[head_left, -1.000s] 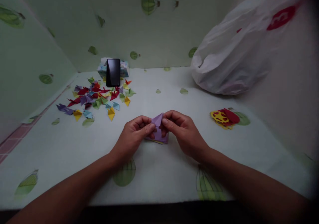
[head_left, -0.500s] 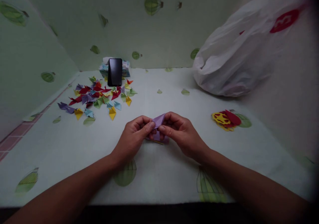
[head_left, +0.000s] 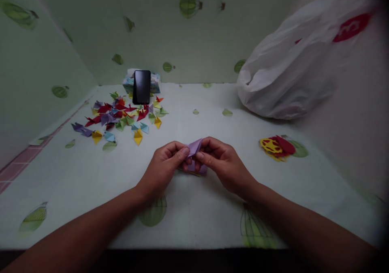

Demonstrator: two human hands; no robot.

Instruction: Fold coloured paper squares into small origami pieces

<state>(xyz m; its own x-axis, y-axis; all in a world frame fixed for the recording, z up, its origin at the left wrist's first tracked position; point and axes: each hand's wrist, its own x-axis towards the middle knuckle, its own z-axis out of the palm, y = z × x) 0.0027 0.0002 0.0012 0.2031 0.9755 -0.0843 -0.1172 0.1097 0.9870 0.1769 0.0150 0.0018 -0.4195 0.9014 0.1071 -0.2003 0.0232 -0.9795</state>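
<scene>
A folded piece of purple origami paper (head_left: 194,146) is pinched between my two hands, just above the table at the middle. My left hand (head_left: 167,161) is closed on its left side, with the thumb on top. From the right, my right hand (head_left: 223,161) grips the other edge between thumb and fingers. Beneath the fingers lies a small stack of paper (head_left: 201,171), purple on top, with a yellowish edge showing. My fingers partly hide both the folded paper and the stack.
Many small folded paper pieces (head_left: 121,121) in several colours lie at the left. Behind them a phone (head_left: 141,87) leans on a tissue box (head_left: 155,83). Red and yellow cut-outs (head_left: 272,145) lie at the right, before a white plastic bag (head_left: 282,74) against the wall.
My hands stay around the purple paper; the right thumb has shifted slightly right. The whole scene has moved a little in the view.
</scene>
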